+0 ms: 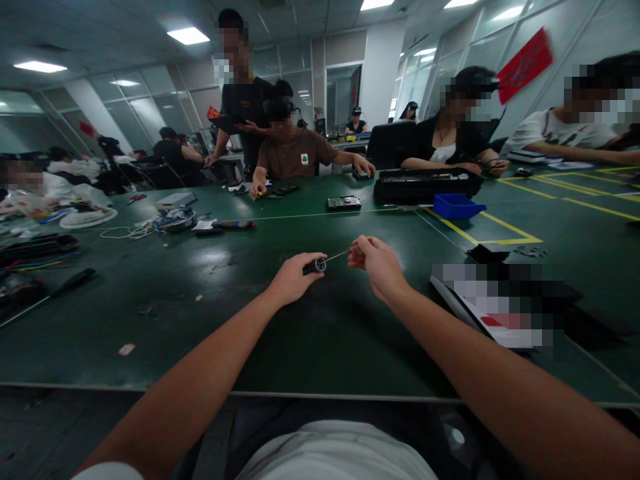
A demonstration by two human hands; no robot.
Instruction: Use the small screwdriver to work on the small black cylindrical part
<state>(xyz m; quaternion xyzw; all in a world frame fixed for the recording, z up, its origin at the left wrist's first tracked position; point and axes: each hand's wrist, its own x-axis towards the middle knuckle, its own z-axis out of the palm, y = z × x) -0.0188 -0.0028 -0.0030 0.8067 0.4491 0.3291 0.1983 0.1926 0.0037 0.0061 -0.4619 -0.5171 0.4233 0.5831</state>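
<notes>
My left hand (294, 279) is closed around a small black cylinder (321, 265), thumb and fingers on either side. The cylinder's round end faces me and shows a pale ring with spokes inside. From the fingers of my right hand (376, 265) a thin metal rod (336, 257) runs leftward to the cylinder's edge; whether it touches or enters the cylinder I cannot tell. My right hand is pinched shut on this rod, and any handle is hidden. Both hands are above the green tabletop (280, 347).
A hard drive (343, 203), a long black casing (427, 185) and a blue bin (457, 206) lie beyond my hands. To the right is a white booklet (487, 310); to the left, a screwdriver (73, 283) and cables (135, 228). A co-worker (295, 157) sits opposite.
</notes>
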